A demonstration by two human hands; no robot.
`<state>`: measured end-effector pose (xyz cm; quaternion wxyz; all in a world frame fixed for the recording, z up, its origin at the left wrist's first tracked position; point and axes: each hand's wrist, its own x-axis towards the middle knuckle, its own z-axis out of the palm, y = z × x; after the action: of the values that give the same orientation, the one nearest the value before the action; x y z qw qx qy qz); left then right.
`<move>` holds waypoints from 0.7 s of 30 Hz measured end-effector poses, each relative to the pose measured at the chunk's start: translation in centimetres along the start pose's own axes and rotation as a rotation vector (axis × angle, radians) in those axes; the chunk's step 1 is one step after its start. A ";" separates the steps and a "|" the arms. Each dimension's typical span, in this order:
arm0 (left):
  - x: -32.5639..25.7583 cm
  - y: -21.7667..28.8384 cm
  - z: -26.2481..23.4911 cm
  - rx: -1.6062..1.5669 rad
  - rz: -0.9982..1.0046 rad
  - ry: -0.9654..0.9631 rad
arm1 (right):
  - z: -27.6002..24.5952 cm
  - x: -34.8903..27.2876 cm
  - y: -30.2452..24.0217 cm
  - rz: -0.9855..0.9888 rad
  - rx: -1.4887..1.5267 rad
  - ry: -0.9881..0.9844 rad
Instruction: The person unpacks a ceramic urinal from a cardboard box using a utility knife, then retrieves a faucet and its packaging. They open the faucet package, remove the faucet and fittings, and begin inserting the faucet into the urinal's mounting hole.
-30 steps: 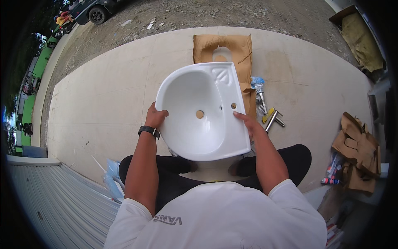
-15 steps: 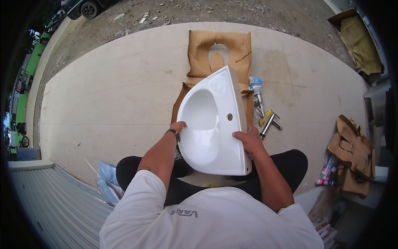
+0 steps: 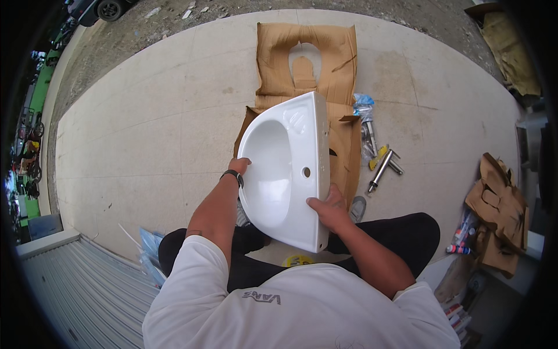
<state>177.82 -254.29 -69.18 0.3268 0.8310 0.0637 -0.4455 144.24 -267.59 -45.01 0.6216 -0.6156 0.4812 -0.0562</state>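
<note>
A white ceramic washbasin (image 3: 268, 157) is held up between both hands, tilted, its flat back side turned to the right. My left hand (image 3: 239, 166) grips the curved left rim, thumb on the inner edge. On the opposite side my right hand (image 3: 330, 208) clasps the back edge, thumb on top near the round tap hole; the fingers beneath are hidden. Under and beyond the basin lies an opened brown cardboard carton (image 3: 343, 139), its far flap (image 3: 273, 64) unfolded with an oval cut-out.
Right of the carton lie a chrome metal fitting (image 3: 381, 173) and a bagged metal part (image 3: 367, 125). Torn cardboard (image 3: 494, 198) sits far right. A yellow round item (image 3: 297, 260) is between my legs. Blue plastic (image 3: 152, 244) lies left, beside a ribbed grey shutter (image 3: 87, 291).
The basin has shifted slightly left in view, turned a little more upright, with both hands still gripping it. More of the carton shows to its right.
</note>
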 end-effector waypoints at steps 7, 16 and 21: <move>-2.1 0.6 0.4 0.131 0.111 0.074 | 0.4 1.0 2.0 0.070 -0.019 -0.015; -15.1 9.2 6.3 0.238 0.627 0.087 | 0.6 2.1 5.4 0.189 -0.085 -0.051; -28.1 9.8 11.4 0.534 1.377 0.160 | 0.3 2.9 5.7 0.035 -0.276 -0.111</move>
<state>156.99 -263.55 -46.92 0.3135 0.7638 -0.5587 -0.0782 142.99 -268.01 -51.29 0.5574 -0.6891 0.4598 0.0553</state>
